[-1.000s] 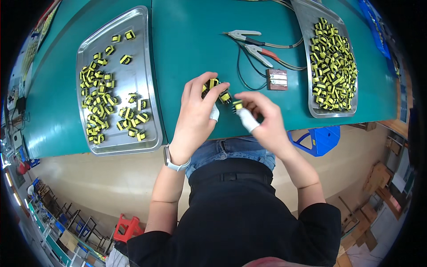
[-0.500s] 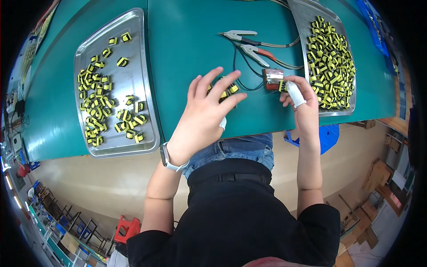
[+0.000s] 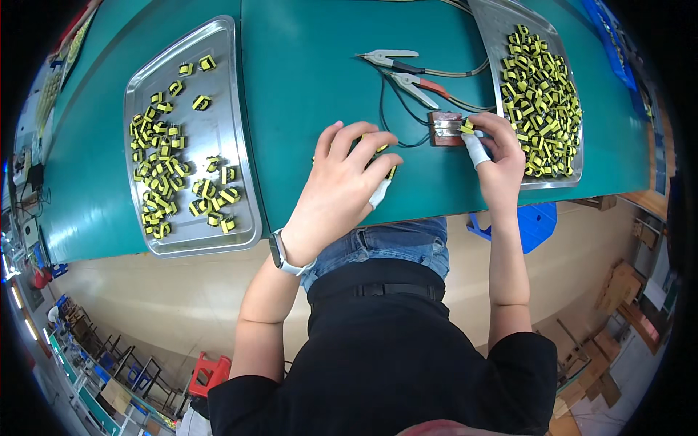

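My right hand (image 3: pixel 500 156) pinches a small yellow-and-black transformer (image 3: pixel 467 126) at the right end of a reddish-brown block (image 3: pixel 446 140) with metal strips on top. A white cover wraps its thumb. My left hand (image 3: pixel 342 171) is arched over the green table, its fingers bent and apart. Beneath it and beside its fingertips show several more yellow transformers (image 3: pixel 392 173), partly hidden by the hand. Its thumb also wears a white cover. Whether those fingers touch the pieces is hard to see.
A metal tray (image 3: pixel 251 211) with scattered transformers lies at left. Another tray (image 3: pixel 496 43), heaped with them, stands at right. Two clip leads, one black-marked (image 3: pixel 392 58) and one red-marked (image 3: pixel 418 87), lie behind the block, with cables around. A blue stool (image 3: pixel 536 225) is below the table edge.
My right hand has brought the transformer up against the block's metal strips. My left hand has shifted slightly right, and its spread fingers have curled over the transformers beneath.
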The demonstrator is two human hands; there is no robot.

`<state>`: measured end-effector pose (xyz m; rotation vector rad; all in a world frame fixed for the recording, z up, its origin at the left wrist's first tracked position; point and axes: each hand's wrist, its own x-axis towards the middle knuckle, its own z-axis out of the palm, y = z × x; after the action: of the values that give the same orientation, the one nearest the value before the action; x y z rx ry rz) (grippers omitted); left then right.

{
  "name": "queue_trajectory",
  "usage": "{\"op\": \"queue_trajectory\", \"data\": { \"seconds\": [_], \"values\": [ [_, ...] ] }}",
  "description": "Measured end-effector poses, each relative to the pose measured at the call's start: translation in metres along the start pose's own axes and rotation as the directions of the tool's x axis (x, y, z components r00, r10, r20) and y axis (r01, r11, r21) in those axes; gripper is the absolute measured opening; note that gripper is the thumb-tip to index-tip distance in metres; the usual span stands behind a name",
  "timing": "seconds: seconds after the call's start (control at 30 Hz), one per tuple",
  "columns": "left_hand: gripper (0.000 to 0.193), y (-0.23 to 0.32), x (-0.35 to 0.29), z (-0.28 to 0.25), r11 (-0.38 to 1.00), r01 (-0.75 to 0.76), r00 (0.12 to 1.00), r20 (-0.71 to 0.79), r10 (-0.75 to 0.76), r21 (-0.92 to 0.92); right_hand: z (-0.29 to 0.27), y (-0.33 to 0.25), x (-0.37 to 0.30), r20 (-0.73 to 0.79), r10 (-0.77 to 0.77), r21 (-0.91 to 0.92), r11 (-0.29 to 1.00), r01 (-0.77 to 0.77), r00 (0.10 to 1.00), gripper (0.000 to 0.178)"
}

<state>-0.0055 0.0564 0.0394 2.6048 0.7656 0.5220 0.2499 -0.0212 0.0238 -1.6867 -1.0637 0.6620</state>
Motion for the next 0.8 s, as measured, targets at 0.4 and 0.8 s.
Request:
{"op": "queue_trajectory", "data": {
  "seconds": [0.4, 0.8],
  "values": [
    [0.038, 0.006, 0.001, -0.002, 0.961, 0.082, 0.972, -0.191, -0.136, -0.265, -0.005, -0.007, 0.002, 0.137, -0.291, -0.364, 0.874, 0.322, 0.947, 0.038],
    [0.034, 0.014, 0.004, -0.004, 0.896, 0.068, 0.953, -0.237, -0.188, -0.439, 0.001, -0.002, 0.001, 0.082, -0.252, -0.237, 0.935, 0.265, 0.964, 0.044]
  ]
}}
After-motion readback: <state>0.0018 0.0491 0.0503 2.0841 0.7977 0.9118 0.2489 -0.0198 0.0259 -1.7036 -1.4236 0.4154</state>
